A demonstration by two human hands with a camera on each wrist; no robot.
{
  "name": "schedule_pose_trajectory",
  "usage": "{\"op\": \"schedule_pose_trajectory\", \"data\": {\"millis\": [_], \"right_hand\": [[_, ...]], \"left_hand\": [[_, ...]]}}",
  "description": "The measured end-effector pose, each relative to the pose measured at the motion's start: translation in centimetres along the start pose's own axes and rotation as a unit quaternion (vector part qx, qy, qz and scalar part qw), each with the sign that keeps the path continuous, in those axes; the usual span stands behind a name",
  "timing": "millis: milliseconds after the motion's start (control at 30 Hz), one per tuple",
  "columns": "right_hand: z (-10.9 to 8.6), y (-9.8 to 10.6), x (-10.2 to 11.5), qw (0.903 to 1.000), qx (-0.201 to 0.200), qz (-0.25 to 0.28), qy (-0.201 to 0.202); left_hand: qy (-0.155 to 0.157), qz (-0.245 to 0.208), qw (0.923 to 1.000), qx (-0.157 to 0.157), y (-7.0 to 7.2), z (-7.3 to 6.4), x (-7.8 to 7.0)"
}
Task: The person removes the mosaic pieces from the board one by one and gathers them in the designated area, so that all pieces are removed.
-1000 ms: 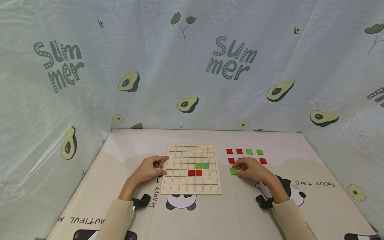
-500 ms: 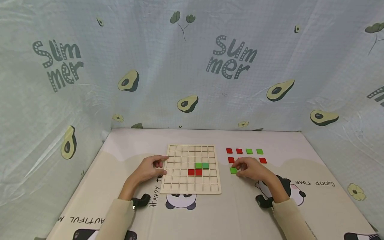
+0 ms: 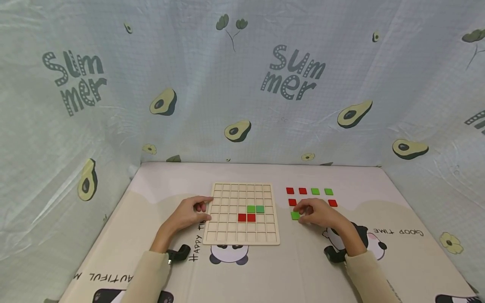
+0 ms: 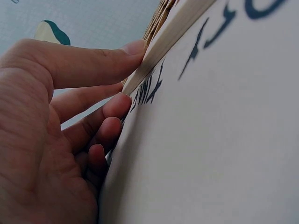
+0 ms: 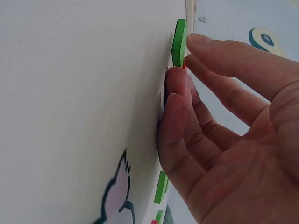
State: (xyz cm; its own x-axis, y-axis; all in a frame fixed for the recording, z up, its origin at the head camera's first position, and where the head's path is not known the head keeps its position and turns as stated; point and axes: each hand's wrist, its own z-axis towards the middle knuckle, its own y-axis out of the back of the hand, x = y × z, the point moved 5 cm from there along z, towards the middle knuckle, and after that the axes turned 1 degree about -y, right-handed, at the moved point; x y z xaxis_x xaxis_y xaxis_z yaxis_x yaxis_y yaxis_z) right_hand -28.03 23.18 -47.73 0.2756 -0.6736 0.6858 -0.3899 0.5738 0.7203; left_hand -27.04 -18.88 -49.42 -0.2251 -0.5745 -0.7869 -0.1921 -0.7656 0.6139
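A square wooden grid board (image 3: 242,243) lies flat on the table, with two green tiles (image 3: 251,209) side by side and two red tiles (image 3: 241,217) in the row nearer me. My left hand (image 3: 189,210) rests at its left side, thumb and index finger apart, their tips at the board's edge. The left wrist view shows the thumb against that wooden edge (image 4: 163,44). Right of the board, my right hand (image 3: 320,213) rests by a loose green tile (image 3: 294,216), thumb tip at its side; the index finger reaches past it, and the other fingers are bent.
Beyond my right hand lie loose tiles: red ones such as the near-left tile (image 3: 292,202) and the right-hand tile (image 3: 332,203), and two green ones (image 3: 315,191) at the back. A printed cloth covers the table (image 3: 273,277). A patterned curtain (image 3: 189,63) surrounds it.
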Motion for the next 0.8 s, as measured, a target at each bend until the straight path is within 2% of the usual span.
{"op": "schedule_pose_trajectory", "data": {"millis": [367, 800], "right_hand": [[-0.2, 0.5, -0.2, 0.9999, -0.008, -0.001, -0.014], [0.1, 0.4, 0.8, 0.9995, -0.031, -0.012, 0.001]], "left_hand": [[0.0, 0.004, 1.0, 0.0, 0.1, -0.1, -0.3], [0.005, 0.005, 1.0, 0.001, 0.0, 0.0, -0.3]]}}
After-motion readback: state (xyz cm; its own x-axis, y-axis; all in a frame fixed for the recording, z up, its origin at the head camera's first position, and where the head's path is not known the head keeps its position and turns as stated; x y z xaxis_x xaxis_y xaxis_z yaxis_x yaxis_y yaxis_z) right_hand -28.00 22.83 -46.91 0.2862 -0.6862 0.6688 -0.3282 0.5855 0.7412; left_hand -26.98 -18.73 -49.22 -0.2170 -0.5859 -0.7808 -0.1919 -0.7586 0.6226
